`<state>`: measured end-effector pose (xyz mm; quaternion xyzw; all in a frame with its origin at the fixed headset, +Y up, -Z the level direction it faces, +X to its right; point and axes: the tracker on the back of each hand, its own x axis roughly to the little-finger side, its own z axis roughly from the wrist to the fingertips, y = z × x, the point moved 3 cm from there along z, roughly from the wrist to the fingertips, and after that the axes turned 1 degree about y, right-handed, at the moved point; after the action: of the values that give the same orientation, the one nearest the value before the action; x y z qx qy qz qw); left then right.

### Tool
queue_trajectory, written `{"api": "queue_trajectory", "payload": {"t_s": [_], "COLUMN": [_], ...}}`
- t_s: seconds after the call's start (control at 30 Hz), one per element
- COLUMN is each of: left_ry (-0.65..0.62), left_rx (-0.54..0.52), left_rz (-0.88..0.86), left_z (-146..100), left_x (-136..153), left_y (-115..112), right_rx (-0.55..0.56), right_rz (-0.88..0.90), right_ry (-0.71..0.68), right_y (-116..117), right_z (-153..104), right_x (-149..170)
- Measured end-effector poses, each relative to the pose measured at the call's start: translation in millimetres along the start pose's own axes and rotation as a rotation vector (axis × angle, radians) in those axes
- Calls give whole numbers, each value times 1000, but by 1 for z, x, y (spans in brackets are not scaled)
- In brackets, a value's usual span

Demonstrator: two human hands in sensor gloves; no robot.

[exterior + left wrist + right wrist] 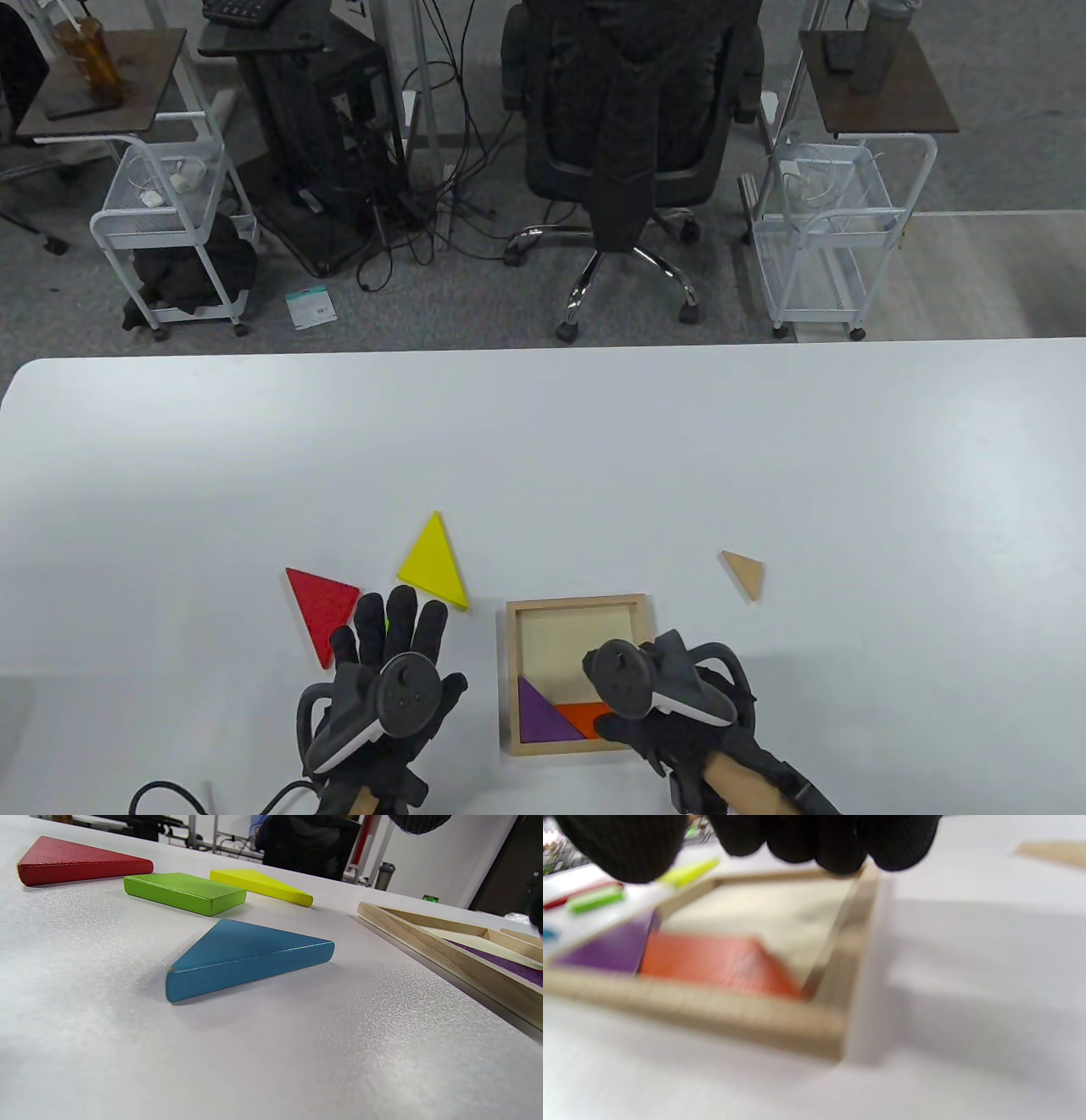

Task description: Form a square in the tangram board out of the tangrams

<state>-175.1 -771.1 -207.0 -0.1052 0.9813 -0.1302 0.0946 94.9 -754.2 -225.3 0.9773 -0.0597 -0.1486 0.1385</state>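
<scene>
My left hand (386, 679) hovers flat, fingers straight, holding nothing, left of the tangram board (579, 604). Under it: blue triangle (242, 957) & green block (184, 892). Red triangle (322, 613) & yellow triangle (434, 562) lie further left of board. Purple triangle (543, 715) & orange piece (585, 717) sit inside board, near edge. Right hand (670, 696) over board; grip: can't tell. Plain wood triangle (745, 573) right of board.

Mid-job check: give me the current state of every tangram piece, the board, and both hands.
Tangram board: flat on the table, mostly unfilled.
Purple triangle: seated in the board.
Orange piece: in the board beside the purple triangle.
Red triangle: loose on the table.
Yellow triangle: loose.
Green piece: loose.
Blue triangle: loose.
Natural wood triangle: loose.
Left hand: open, holding nothing.
Right hand: over the board, grip unclear.
</scene>
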Motion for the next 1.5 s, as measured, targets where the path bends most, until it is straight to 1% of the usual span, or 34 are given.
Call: {"api": "queue_trajectory", "payload": {"t_s": [0.03, 0.1, 0.17, 0.2, 0.23, 0.27, 0.33, 0.4, 0.47, 0.67, 0.73, 0.9, 1.0, 1.07, 1.13, 1.2, 1.23, 1.27, 1.3, 1.33, 1.37, 1.4, 1.43, 1.47, 1.5], "left_ry": [0, 2, 4, 5, 7, 8, 11, 17, 23, 53, 73, 184, 189, 161, 114, 87, 98, 145, 192, 272, 329, 409, 457, 513, 560], "left_rx": [0, -2, -3, -3, -1, -1, 0, 0, -2, -21, -35, -64, -76, -79, -54, 12, 45, 73, 85, 87, 97, 148, 206, 297, 338], "left_rz": [0, 0, -1, -1, 0, 0, 2, 2, 0, -11, -28, -65, -91, -83, -5, 118, 146, 136, 123, 95, 66, 16, -14, -38, -51], "left_z": [0, 0, -1, -1, -1, -1, -1, -1, -1, -3, -4, -7, -4, 7, 24, 49, 62, 76, 86, 99, 107, 119, 127, 135, 141], "left_x": [0, 0, 1, 1, 1, 1, 2, 3, 4, 12, 19, 40, 46, 40, 30, 20, 18, 19, 21, 24, 26, 30, 32, 34, 35], "left_y": [0, 0, 1, 1, 1, 1, 1, 1, 1, 7, 10, 17, 24, 32, 39, 46, 48, 49, 51, 52, 52, 49, 45, 40, 37], "right_rx": [68, 146, 193, 199, 214, 218, 231, 199, 182, 170, 170, 169, 167, 170, 173, 176, 176, 175, 177, 181, 183, 184, 184, 182, 180], "right_rz": [34, 87, 130, 135, 151, 164, 205, 197, 185, 174, 179, 176, 179, 172, 172, 178, 184, 191, 194, 196, 195, 194, 192, 188, 184], "right_ry": [50, 128, 226, 246, 310, 332, 368, 383, 398, 390, 392, 392, 385, 387, 387, 388, 391, 393, 393, 396, 398, 401, 403, 406, 408], "right_y": [-10, -23, -30, -30, -28, -26, -15, -8, -7, -4, -4, -4, -5, -6, -7, -7, -7, -7, -7, -8, -8, -8, -8, -8, -8], "right_z": [-5, -14, -24, -26, -33, -36, -40, -41, -39, -38, -39, -38, -37, -38, -38, -39, -40, -40, -40, -41, -41, -41, -41, -41, -41], "right_x": [12, 34, 63, 68, 85, 92, 107, 113, 114, 113, 113, 113, 113, 113, 113, 115, 116, 117, 118, 118, 119, 119, 119, 119, 119]}}
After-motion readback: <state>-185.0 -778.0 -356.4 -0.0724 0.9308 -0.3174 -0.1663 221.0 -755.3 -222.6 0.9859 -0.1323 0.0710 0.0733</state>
